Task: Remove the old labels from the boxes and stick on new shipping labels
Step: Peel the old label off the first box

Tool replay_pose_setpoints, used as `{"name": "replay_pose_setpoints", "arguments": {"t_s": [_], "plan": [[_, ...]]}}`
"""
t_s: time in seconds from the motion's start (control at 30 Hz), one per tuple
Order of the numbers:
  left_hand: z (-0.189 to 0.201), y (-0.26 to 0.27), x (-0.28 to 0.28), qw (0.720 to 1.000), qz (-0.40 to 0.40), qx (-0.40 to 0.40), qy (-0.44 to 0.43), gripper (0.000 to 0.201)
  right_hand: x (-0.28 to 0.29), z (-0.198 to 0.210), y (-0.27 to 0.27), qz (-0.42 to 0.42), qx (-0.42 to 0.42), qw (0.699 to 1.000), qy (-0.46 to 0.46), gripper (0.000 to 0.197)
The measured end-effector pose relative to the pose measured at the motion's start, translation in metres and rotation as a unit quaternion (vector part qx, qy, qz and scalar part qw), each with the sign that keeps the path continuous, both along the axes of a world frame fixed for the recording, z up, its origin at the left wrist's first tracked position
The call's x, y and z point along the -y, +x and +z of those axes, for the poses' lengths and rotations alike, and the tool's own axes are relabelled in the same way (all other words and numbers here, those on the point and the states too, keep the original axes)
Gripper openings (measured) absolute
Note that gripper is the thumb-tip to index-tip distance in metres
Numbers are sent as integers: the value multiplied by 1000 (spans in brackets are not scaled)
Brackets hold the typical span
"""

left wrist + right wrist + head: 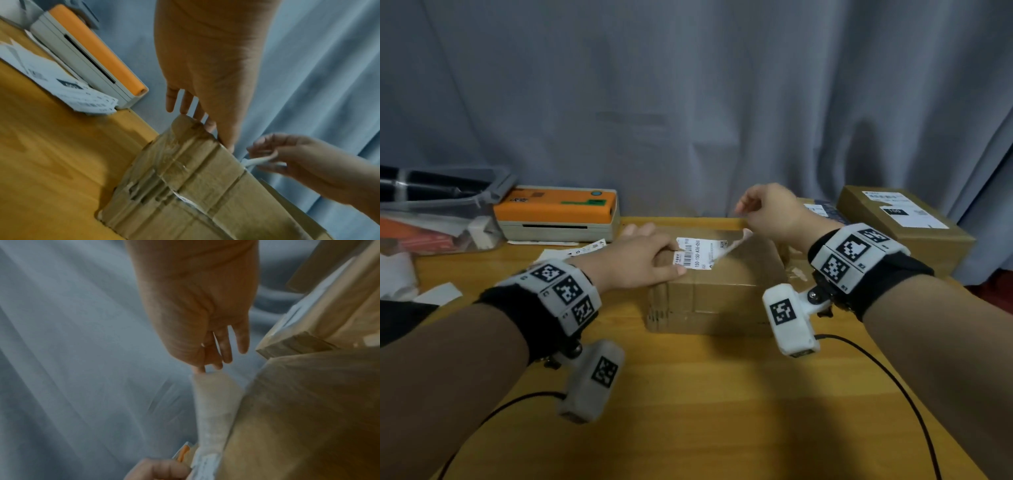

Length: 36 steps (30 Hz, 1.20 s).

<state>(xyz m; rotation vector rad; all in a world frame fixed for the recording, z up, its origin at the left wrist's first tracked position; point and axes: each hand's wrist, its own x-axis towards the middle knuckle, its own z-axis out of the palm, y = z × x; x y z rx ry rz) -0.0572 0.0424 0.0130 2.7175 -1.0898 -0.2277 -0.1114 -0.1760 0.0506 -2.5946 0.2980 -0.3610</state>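
A taped cardboard box [722, 294] stands mid-table. Its old white barcode label [697, 253] lies on top, with the right end peeled up and curling. My left hand [643, 260] lies flat on the box's left top, fingers straight, thumb by the label's left edge. My right hand [763, 212] is raised over the far right of the box and pinches the label's lifted end. In the left wrist view the left hand's fingers [195, 105] reach over the box [185, 186]. In the right wrist view the lifted label strip [213, 402] hangs from my fingertips [199, 368].
An orange-and-white label printer [558, 214] sits at the back left, with loose label sheets [582, 250] in front of it. A clear plastic bin [438, 212] is at the far left. More labelled boxes [904, 219] stand at the back right. Black cables [887, 377] cross the wooden table.
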Motion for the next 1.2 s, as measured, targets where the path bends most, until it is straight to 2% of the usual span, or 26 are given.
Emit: {"name": "replay_pose_setpoints", "arguments": {"t_s": [0.07,0.13,0.2,0.27,0.4,0.5,0.57,0.67,0.77,0.83,0.97,1.03,1.13,1.2], "plan": [[-2,-7,9,1000,12,5,5,63,-7,11,-5,23,47,998,-23,21],[0,-12,17,1000,23,13,13,65,-19,17,-12,83,32,994,-60,16],[4,-14,23,999,17,34,27,59,-31,13,-16,133,-63,979,-144,15],[5,-10,21,999,5,35,36,59,-36,4,-19,147,-153,957,-198,18],[2,-4,6,996,-18,-92,-11,72,-26,-3,-23,154,-199,936,-246,44],[2,0,0,997,-34,-50,45,86,-19,-7,-22,161,-240,928,-237,62],[5,2,-2,998,-23,-31,59,90,-16,-12,-20,163,-220,934,-230,59],[10,4,-7,998,-13,-19,60,83,-13,-14,-19,159,-189,945,-213,51],[12,5,-5,999,-7,-12,52,76,-5,-15,-15,148,-189,950,-198,48],[9,6,1,997,14,-9,76,83,-2,-13,-14,146,-198,949,-195,47],[5,10,14,995,21,-47,87,100,-18,-6,-13,166,-156,953,-202,30],[9,13,15,994,15,-67,81,95,-31,-9,-8,193,-128,957,-176,20],[12,17,10,994,3,-90,63,81,-45,-14,3,206,-119,951,-196,7],[10,19,6,995,5,-90,46,85,-48,-12,7,215,-129,942,-225,9]]}}
